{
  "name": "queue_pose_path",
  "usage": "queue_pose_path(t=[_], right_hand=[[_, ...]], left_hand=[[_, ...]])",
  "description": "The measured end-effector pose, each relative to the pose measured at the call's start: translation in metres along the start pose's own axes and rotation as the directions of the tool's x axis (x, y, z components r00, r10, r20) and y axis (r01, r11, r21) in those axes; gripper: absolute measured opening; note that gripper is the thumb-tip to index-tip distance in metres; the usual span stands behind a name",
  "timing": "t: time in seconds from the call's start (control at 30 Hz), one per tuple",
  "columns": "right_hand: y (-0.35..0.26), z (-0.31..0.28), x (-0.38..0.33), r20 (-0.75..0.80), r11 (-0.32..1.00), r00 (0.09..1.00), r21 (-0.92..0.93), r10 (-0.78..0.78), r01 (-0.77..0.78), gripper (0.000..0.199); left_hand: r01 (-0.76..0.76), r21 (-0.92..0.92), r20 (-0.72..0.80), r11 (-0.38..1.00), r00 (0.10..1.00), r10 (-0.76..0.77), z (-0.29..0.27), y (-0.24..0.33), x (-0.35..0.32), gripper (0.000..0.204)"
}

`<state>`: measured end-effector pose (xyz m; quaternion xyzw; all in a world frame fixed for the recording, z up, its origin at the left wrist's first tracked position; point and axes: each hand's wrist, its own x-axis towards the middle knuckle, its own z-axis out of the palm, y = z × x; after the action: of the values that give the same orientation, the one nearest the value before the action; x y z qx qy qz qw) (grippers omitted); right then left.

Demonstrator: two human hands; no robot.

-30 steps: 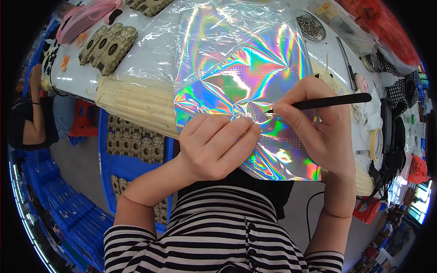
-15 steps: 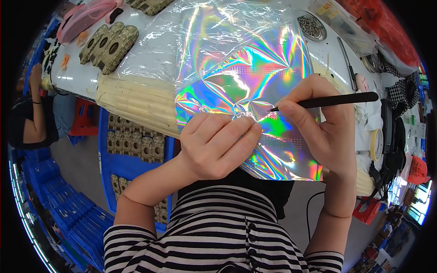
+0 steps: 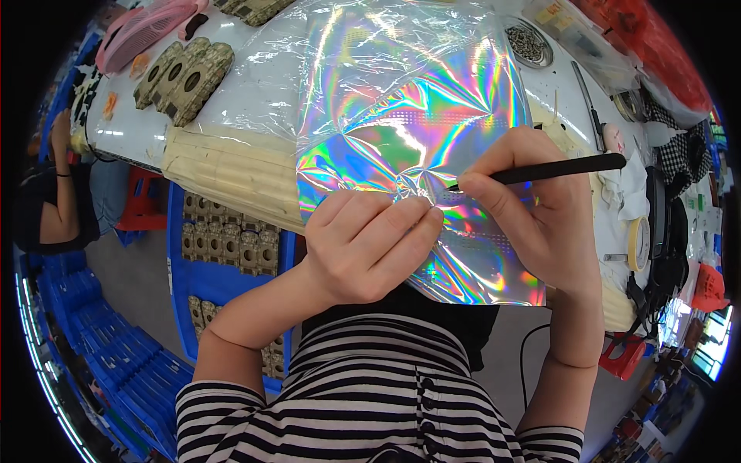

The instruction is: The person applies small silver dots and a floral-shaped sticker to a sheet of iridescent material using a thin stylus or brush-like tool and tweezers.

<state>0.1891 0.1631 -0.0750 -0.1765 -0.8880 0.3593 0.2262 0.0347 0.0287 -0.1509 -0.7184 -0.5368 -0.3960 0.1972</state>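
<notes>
A shiny rainbow holographic sheet covered with rows of small dots lies over the near table edge, creased where I grip it. My left hand is closed on the sheet, pinching up a fold at its middle. My right hand holds slim black tweezers between thumb and fingers, slanting down to the left. Their fine tip reaches the sheet just right of my left fingertips. Whether the tip has hold of anything is too small to make out.
Clear plastic film and camouflage-patterned housings lie to the left. A metal dish of small parts stands at the back right, near a tape roll. Below the table's left side, a blue tray holds more housings. A person sits at far left.
My right hand and the tweezers have shifted slightly left, bringing the tip closer to my left fingers. The left hand has stayed in place on the sheet.
</notes>
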Motion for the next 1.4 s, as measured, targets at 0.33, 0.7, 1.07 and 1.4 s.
queue_pose_path(t=[0.33, 0.7, 1.07, 1.4], right_hand=[[0.0017, 0.0017, -0.0020, 0.012, 1.000, 1.000, -0.020, 0.006, -0.006, 0.010], [0.0023, 0.0033, -0.0010, -0.004, 0.999, 0.999, -0.015, -0.033, 0.033, 0.010], [0.0008, 0.0036, 0.0002, 0.000, 0.999, 0.999, -0.029, -0.045, 0.045, 0.010], [0.0027, 0.0052, -0.0002, -0.027, 1.000, 0.999, -0.010, -0.026, 0.025, 0.010]], left_hand=[[-0.001, -0.010, 0.006, 1.000, 1.000, 0.001, -0.0005, -0.0003, -0.0002, 0.021], [-0.006, 0.005, -0.007, 1.000, 1.000, 0.006, 0.0009, -0.0002, -0.0006, 0.022], [-0.001, -0.011, 0.051, 1.000, 0.999, 0.002, -0.0025, -0.0002, -0.0044, 0.034], [-0.002, -0.009, 0.010, 1.000, 1.000, 0.002, 0.0005, -0.0003, -0.0014, 0.026]])
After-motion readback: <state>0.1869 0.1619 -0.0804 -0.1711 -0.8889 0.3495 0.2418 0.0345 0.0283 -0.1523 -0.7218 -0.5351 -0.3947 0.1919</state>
